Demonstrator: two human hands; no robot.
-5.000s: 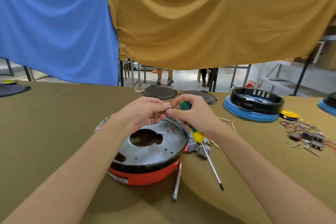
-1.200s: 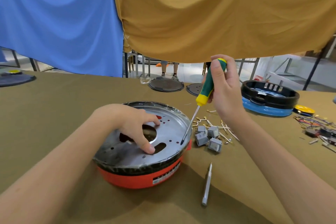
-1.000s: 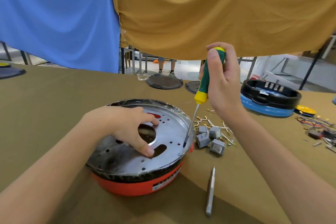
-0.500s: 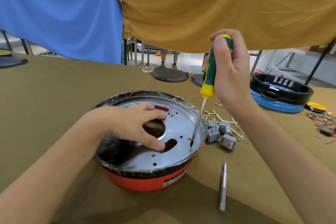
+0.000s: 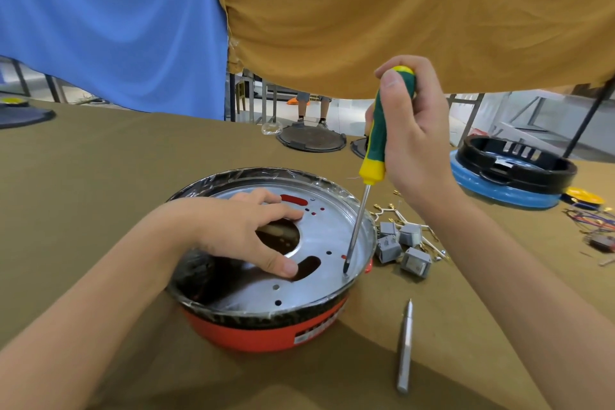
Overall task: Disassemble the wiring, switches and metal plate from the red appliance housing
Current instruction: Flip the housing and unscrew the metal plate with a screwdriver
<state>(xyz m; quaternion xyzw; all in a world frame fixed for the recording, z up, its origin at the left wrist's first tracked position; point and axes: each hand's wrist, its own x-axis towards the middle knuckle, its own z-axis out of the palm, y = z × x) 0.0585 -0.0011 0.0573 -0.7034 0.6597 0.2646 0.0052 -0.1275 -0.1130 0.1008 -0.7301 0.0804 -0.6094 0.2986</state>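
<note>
Red round plastic appliance housing (image 5: 266,333) sits on the olive cloth-covered surface (image 5: 100,176), its round perforated silver metal plate (image 5: 319,243) facing up. Left hand (image 5: 243,236) rests on that plate, fingers spread and loosely bent, thumb by a slot. Right hand (image 5: 412,136) grips the green-and-yellow-handled screwdriver (image 5: 372,160) upright, tip down at the plate's right edge. Just right of the housing lie small grey plastic switches (image 5: 402,246) with wires; a slim silver metal rod (image 5: 404,346) lies near its front right.
</note>
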